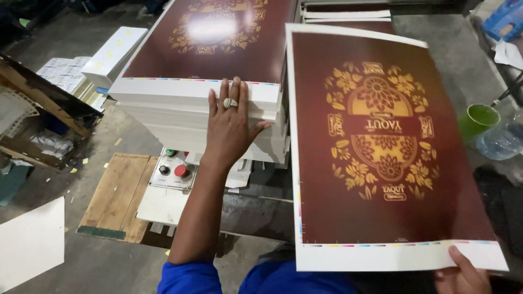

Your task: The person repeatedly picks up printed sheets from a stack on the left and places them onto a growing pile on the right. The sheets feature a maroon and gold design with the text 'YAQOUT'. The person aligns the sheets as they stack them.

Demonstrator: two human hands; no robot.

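My left hand (231,128) flat on the side of the paper stack (201,103), fingers together, my right hand (463,275) pinching the maroon printed sheet (381,147) at its lower edge

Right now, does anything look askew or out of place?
Small paper scraps litter the floor. The lower part of the stack of printed sheets steps out unevenly where the left hand presses. The right hand holds one sheet.

We see control panel (173,170) with red, green, black buttons just below left hand; wooden pallet (115,196) further left; green cup (479,120) and clear plastic bottle (501,140) above right hand, well apart.
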